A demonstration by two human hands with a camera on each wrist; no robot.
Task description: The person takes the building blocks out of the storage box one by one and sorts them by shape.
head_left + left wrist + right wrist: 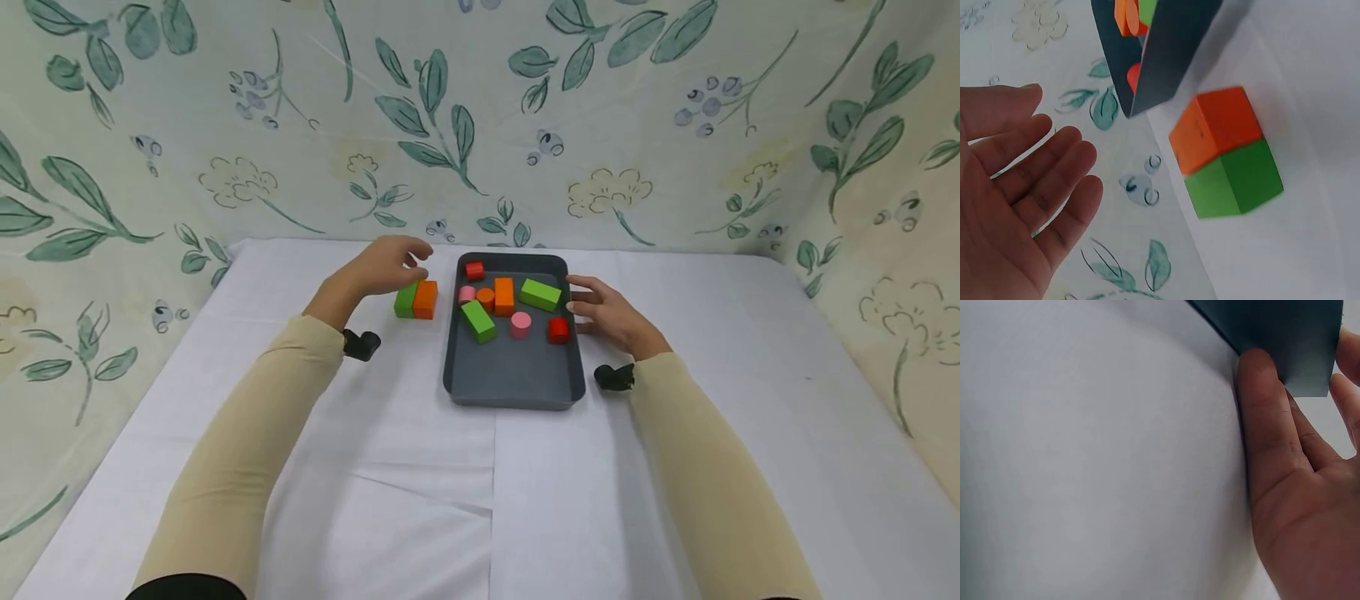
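Note:
My left hand (386,265) hovers over a green block (405,302) and an orange block (425,300) that stand side by side on the cloth, left of the tray. In the left wrist view its fingers (1063,206) are loosely extended with nothing in them, apart from the orange block (1219,125) and green block (1235,181). At the right side of the dark grey tray (513,379), my right hand (611,317) touches the outer wall with fairly straight fingers. The right wrist view shows a fingertip (1259,369) against the tray wall (1291,337).
Inside the tray lie several pieces: green blocks (540,294), an orange block (504,297), an orange cylinder (485,299), pink cylinders (521,325) and red cylinders (558,331). A white cloth (420,500) covers the table, and a leaf-patterned curtain (480,125) hangs behind it.

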